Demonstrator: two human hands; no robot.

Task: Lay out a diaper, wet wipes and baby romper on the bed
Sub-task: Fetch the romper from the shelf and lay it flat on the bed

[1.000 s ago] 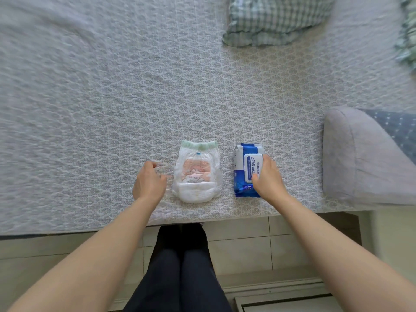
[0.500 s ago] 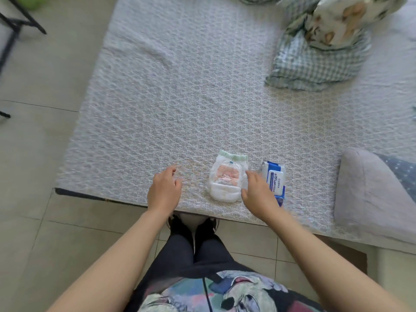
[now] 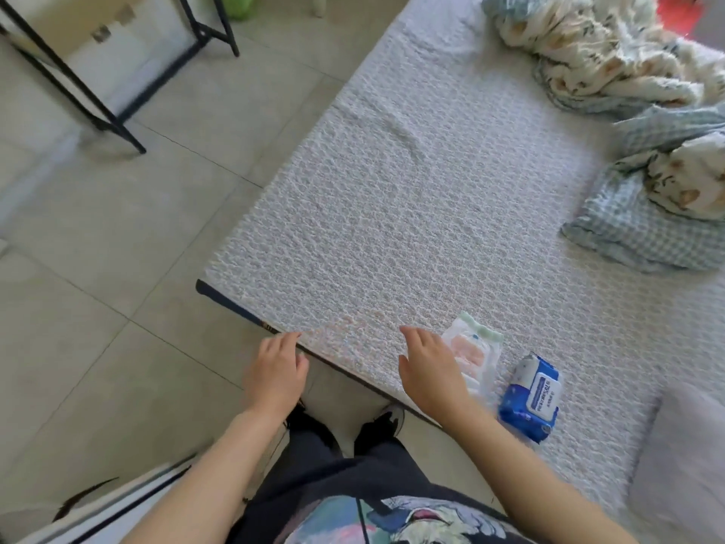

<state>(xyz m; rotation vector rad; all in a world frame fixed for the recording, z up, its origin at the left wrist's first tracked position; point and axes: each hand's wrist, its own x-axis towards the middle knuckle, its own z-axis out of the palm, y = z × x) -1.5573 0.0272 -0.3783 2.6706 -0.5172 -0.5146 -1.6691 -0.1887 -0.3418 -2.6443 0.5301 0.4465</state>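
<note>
A white diaper (image 3: 476, 351) with a green waistband lies flat near the front edge of the bed (image 3: 392, 214). Just right of it sits a blue pack of wet wipes (image 3: 531, 396). My right hand (image 3: 429, 369) hovers open over the diaper's left part, holding nothing. At the bed's front corner my left hand (image 3: 276, 373) hangs over the floor, fingers loosely apart and empty. I see no baby romper that I can tell apart from the cloths at the back.
Crumpled printed and checked blankets (image 3: 643, 182) lie at the back right of the bed. A grey cushion (image 3: 682, 465) sits at the right edge. Black metal furniture legs (image 3: 113, 119) stand on the tiled floor at the upper left. My feet are by the bed edge.
My right hand has left the wet wipes pack and moved left over the diaper. My left hand has slid off the bed to its corner. The view has swung left toward the floor.
</note>
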